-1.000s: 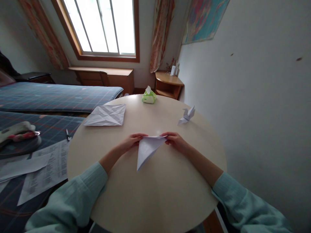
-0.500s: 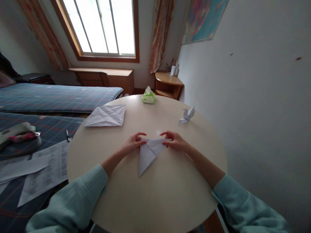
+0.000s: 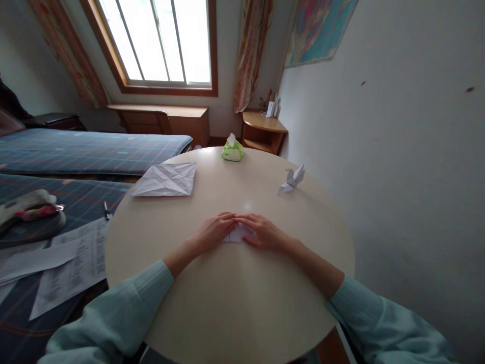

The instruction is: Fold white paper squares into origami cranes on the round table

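Note:
A folded white sheet of paper point(image 3: 236, 234) lies on the round cream table point(image 3: 242, 303), mostly covered by my two hands. My left hand point(image 3: 216, 230) is closed over its left part, the thumb out of sight. From the other side my right hand point(image 3: 263, 232) curves over the paper, fingertips along the far edge and thumb on the near part. The fingertips of both hands meet at the top of the sheet. A white origami bird point(image 3: 292, 180) stands at the right, and a creased white paper point(image 3: 166, 179) lies at the far left of the table.
A green tissue pack point(image 3: 232, 150) stands at the table's far edge. Left of the table, a plaid bed point(image 3: 87, 194) holds printed sheets point(image 3: 71, 268), a pen point(image 3: 106, 210) and a pale bag-like item point(image 3: 32, 212). The white wall point(image 3: 409, 167) rises on the right.
The paper went from a larger, pointed shape to a smaller one, its near point folded away. My hands moved closer together, from pinching its upper corners to lying over it.

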Demonstrator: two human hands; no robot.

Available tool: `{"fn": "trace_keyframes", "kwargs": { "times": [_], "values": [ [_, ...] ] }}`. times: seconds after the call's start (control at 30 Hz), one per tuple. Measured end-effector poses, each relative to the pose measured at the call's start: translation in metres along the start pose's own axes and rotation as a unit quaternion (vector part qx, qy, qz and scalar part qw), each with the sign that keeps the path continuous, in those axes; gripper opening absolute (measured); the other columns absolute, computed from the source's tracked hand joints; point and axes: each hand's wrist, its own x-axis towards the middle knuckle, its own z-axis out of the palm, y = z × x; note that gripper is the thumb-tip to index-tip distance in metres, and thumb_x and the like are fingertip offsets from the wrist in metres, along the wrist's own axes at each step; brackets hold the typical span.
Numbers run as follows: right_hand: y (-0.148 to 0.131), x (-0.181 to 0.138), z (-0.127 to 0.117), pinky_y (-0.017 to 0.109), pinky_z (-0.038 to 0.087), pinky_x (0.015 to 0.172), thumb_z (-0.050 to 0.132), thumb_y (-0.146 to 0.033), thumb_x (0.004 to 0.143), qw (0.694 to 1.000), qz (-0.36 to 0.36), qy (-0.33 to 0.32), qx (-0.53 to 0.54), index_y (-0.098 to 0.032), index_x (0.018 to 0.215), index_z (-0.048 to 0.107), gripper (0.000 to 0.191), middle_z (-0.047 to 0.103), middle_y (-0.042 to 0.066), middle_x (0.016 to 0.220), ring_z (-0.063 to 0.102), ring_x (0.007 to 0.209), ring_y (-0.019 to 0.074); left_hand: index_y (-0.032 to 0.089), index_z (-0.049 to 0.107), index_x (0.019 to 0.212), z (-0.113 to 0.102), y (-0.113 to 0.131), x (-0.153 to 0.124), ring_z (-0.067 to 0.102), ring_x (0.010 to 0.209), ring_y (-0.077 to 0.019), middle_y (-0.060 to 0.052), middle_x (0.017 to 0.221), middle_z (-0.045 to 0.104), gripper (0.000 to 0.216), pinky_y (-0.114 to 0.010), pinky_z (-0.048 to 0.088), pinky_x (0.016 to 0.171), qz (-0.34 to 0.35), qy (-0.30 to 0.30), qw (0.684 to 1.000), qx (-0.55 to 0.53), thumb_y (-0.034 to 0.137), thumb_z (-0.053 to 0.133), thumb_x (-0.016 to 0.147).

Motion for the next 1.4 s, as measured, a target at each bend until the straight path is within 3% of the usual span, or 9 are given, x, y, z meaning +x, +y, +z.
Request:
{"fn": "trace_keyframes", "kwargs": {
  "times": [0.1,0.23,0.47,0.73,0.9,0.97,1.03,1.2,1.4],
  "values": [
    [0.001,0.001,0.009,0.040,0.030,0.099,0.047,-0.036,0.081,0.998,-0.004,-0.046,-0.032,-0.014,0.129,0.034,0.055,0.037,0.015,0.133,0.035,0.122,0.0232,0.017,0.037,0.127,0.003,-0.005,-0.002,0.027,0.127,-0.0173,-0.008,0.136,0.034,0.044,-0.032,0.022,0.103,-0.009,-0.039,0.999,0.016,0.037,0.030,0.088],
    [0.005,-0.001,0.009,0.043,0.024,0.102,0.041,-0.044,0.083,0.994,0.031,-0.089,-0.056,-0.017,0.131,0.033,0.056,0.030,0.013,0.137,0.028,0.126,0.0236,0.018,0.024,0.134,-0.003,-0.014,-0.002,0.016,0.130,-0.0162,-0.007,0.141,0.021,0.050,-0.035,0.015,0.105,-0.060,-0.080,0.994,0.048,0.039,0.023,0.089],
    [0.011,-0.005,-0.018,0.048,0.022,0.100,0.044,-0.036,0.084,0.994,0.039,-0.096,-0.035,-0.024,0.116,0.051,0.036,0.048,0.008,0.126,0.035,0.123,0.0237,0.016,0.023,0.134,-0.009,-0.031,0.001,0.016,0.131,-0.0181,-0.008,0.142,0.019,0.051,-0.036,0.016,0.104,-0.121,-0.067,0.987,0.082,0.039,0.022,0.088],
    [0.018,-0.016,-0.038,0.046,0.028,0.097,0.054,-0.035,0.077,0.994,0.083,-0.033,0.056,-0.026,0.080,0.069,0.017,0.068,0.004,0.091,0.056,0.102,0.0232,0.016,0.024,0.134,-0.004,-0.037,0.001,0.015,0.131,-0.0182,-0.009,0.142,0.020,0.052,-0.035,0.016,0.104,-0.117,-0.062,0.988,0.078,0.041,0.022,0.088],
    [0.025,-0.022,-0.041,0.034,0.044,0.076,0.047,-0.043,0.079,0.980,0.158,0.063,0.100,-0.020,0.065,0.068,0.034,0.069,0.004,0.072,0.063,0.069,0.0182,0.015,0.025,0.133,-0.007,-0.033,0.000,0.015,0.131,-0.0184,-0.010,0.141,0.020,0.054,-0.034,0.015,0.105,-0.110,-0.063,0.990,0.063,0.043,0.022,0.088],
    [0.026,-0.021,-0.036,0.031,0.046,0.069,0.044,-0.043,0.081,0.965,0.198,0.122,0.123,-0.018,0.075,0.067,0.034,0.069,0.005,0.072,0.063,0.068,0.0180,0.013,0.023,0.134,-0.007,-0.024,-0.002,0.013,0.131,-0.0191,-0.011,0.142,0.018,0.060,-0.035,0.014,0.105,-0.102,-0.068,0.991,0.048,0.049,0.023,0.085],
    [0.025,-0.016,-0.025,0.031,0.046,0.072,0.047,-0.041,0.080,0.958,0.203,0.146,0.142,-0.018,0.096,0.062,0.032,0.068,0.007,0.085,0.062,0.079,0.0190,0.013,0.020,0.135,-0.003,-0.012,-0.003,0.009,0.132,-0.0211,-0.012,0.142,0.014,0.074,-0.036,0.012,0.105,-0.081,-0.076,0.993,0.029,0.059,0.031,0.079],
    [0.023,-0.009,0.003,0.041,0.036,0.095,0.055,-0.036,0.075,0.987,0.115,0.076,0.083,-0.018,0.113,0.053,0.042,0.057,0.010,0.112,0.047,0.110,0.0231,0.014,0.018,0.135,0.006,0.010,-0.003,0.009,0.132,-0.0230,-0.014,0.143,0.013,0.083,-0.038,0.014,0.106,-0.027,-0.072,0.996,-0.046,0.058,0.047,0.071],
    [0.027,-0.012,0.006,0.041,0.036,0.096,0.054,-0.032,0.077,0.989,0.110,0.063,0.077,-0.018,0.115,0.052,0.041,0.056,0.011,0.113,0.046,0.112,0.0223,0.016,0.027,0.133,-0.006,0.004,-0.004,0.028,0.126,-0.0222,-0.013,0.138,0.029,0.079,-0.037,0.024,0.104,-0.024,-0.053,0.986,-0.159,0.041,0.061,0.067]
  ]
}}
